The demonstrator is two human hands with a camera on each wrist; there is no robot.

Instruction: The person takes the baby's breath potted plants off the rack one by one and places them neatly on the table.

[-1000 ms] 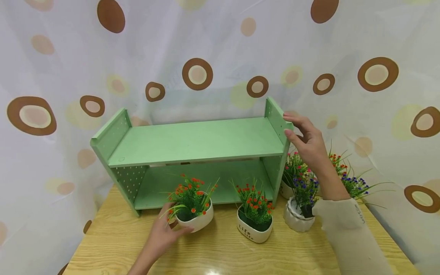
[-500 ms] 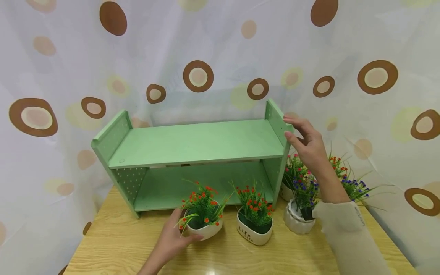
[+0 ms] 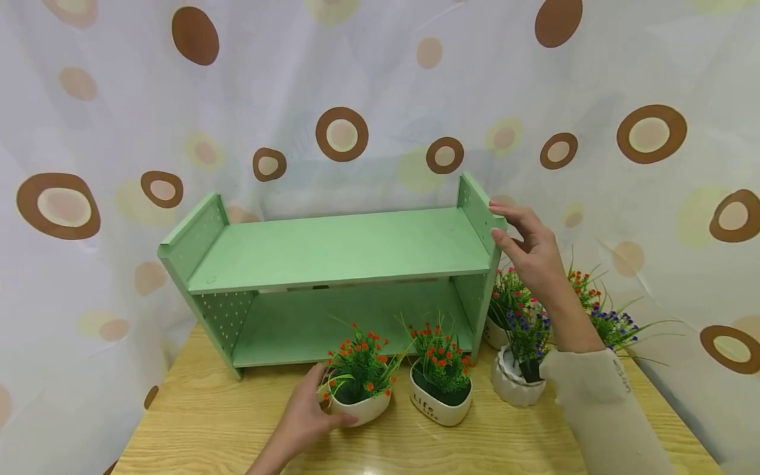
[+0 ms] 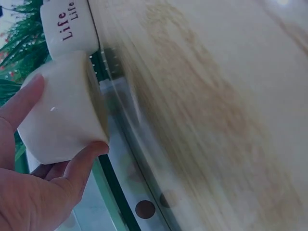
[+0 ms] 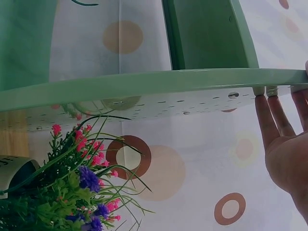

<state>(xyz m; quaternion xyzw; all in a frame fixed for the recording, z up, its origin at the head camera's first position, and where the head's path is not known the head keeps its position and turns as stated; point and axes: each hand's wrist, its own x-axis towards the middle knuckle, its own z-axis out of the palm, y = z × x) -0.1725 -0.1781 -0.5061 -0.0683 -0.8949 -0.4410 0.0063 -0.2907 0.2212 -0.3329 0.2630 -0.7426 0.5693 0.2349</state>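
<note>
My left hand (image 3: 309, 414) grips a white pot (image 3: 363, 410) of artificial orange-red flowers, thumb at its front and fingers round its left side. In the left wrist view the pot (image 4: 62, 110) is low over the tabletop, right up against another white pot (image 4: 70, 26) lettered "Life". That lettered pot (image 3: 441, 404), also with red flowers, stands on the table to the right. At the upper right, my right hand (image 3: 531, 247) touches the green shelf (image 3: 344, 247) near the top of its right side panel. The right wrist view shows straight fingers (image 5: 269, 118) against the panel's outer face.
Right of the shelf, below my right forearm, stand more potted flowers, among them a fluted white pot (image 3: 515, 379) with purple blooms (image 3: 528, 326). A wood-grain table (image 3: 196, 422) bears everything. Behind hangs a white curtain (image 3: 392, 72) with brown spots.
My left hand has carried the orange-red flower pot to the right and nearer the front, closing towards the lettered pot. The right hand has stayed on the shelf's side panel.
</note>
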